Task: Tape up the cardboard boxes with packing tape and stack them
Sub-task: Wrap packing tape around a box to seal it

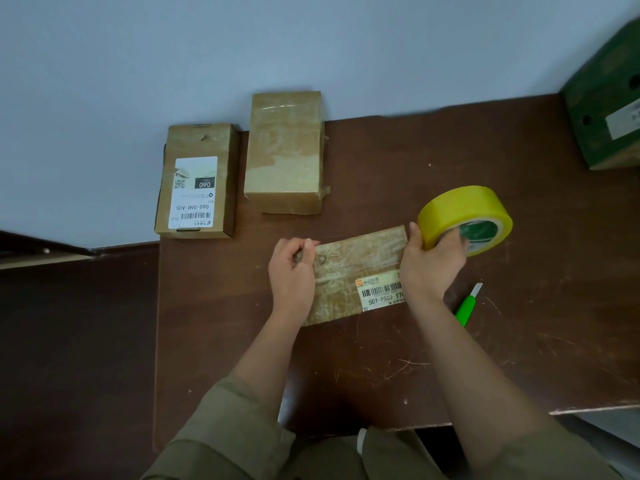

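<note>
A flat cardboard box (349, 271) with a barcode label lies on the brown table (381, 358) in front of me. My left hand (292, 271) presses on the box's left end, fingers curled at its top edge. At the box's right end my right hand (433, 263) grips a yellow roll of packing tape (464, 216), fingers through its core. Two more cardboard boxes stand at the back: one with a white shipping label (197, 181) at the table's left edge, one taped and plain (285, 154) beside it.
A green utility knife (467, 306) lies on the table just right of my right forearm. A large green carton (606, 105) stands at the back right corner. A pale wall runs behind the table, and the table's left edge lies near the labelled box.
</note>
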The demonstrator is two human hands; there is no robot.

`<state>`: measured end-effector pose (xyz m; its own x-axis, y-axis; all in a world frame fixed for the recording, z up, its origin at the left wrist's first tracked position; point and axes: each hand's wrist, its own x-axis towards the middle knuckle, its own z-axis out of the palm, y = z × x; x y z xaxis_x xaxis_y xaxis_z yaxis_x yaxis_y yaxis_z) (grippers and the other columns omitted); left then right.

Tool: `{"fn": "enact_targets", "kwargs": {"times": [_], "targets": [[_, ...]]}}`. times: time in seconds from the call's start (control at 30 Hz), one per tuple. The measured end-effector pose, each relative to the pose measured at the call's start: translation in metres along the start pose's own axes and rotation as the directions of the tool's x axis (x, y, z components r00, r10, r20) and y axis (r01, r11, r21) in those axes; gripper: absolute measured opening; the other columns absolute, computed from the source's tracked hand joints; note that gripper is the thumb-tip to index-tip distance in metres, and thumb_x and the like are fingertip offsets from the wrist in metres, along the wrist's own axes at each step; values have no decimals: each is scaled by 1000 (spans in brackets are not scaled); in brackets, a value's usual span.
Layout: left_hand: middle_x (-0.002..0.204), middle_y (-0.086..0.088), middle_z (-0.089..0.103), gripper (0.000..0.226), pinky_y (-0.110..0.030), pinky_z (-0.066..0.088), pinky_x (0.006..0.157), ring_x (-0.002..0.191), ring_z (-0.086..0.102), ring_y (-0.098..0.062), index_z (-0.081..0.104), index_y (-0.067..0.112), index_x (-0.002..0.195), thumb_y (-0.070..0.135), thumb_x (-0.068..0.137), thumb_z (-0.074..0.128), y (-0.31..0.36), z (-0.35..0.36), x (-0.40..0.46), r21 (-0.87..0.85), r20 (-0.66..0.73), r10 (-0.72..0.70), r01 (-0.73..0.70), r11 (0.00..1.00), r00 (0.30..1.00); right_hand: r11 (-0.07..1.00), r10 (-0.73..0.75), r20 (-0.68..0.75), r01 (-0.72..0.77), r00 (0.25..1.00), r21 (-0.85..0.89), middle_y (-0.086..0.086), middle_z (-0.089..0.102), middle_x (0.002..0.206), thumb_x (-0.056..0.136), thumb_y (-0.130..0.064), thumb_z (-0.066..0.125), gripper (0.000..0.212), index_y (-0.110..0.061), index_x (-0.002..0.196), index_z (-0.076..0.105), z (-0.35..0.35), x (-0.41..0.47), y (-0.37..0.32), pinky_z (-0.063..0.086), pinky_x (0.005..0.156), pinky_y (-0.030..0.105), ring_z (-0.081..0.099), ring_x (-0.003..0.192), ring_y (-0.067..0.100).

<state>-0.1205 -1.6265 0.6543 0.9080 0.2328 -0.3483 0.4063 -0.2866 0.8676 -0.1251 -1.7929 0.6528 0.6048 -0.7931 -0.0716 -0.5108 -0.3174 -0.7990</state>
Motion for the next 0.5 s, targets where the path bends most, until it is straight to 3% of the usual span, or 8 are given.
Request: {"fn": "enact_targets", "kwargs": {"times": [0.17,0.27,0.37,0.5], "targets": [[91,10,52,23,-6,39,72,81,52,3,63,19,83,34,80,80,-1,3,2,174,33,71,-76,982,997,1000,-6,-11,6,1000,-3,18,60,113,92,-21,70,32,2,112,61,1,2,0,38,98,38,52,116,35],[88,5,54,21,-5,37,69,76,51,6,62,12,78,25,84,77,-1,5,3,120,3,73,-73,990,997,1000,-8,-11,8,1000,-6,17,61,113,91,-21,71,32,2,112,61,0,2,1,39,100,40,52,117,35],[87,2,54,21,-15,38,73,75,51,-1,63,13,73,22,91,69,0,6,5,77,-17,22,-21,997,1000,1000,-9,-12,9,1000,-8,19,61,114,91,-20,71,32,2,112,61,1,1,0,40,101,42,53,117,36],[99,-1,60,26,-13,44,74,84,58,-4,72,17,85,21,102,53,3,1,4,-76,-10,-82,81,994,997,1000,-10,-7,10,1000,5,19,61,115,91,-20,71,32,2,114,61,0,0,-1,39,102,39,52,119,36]]}}
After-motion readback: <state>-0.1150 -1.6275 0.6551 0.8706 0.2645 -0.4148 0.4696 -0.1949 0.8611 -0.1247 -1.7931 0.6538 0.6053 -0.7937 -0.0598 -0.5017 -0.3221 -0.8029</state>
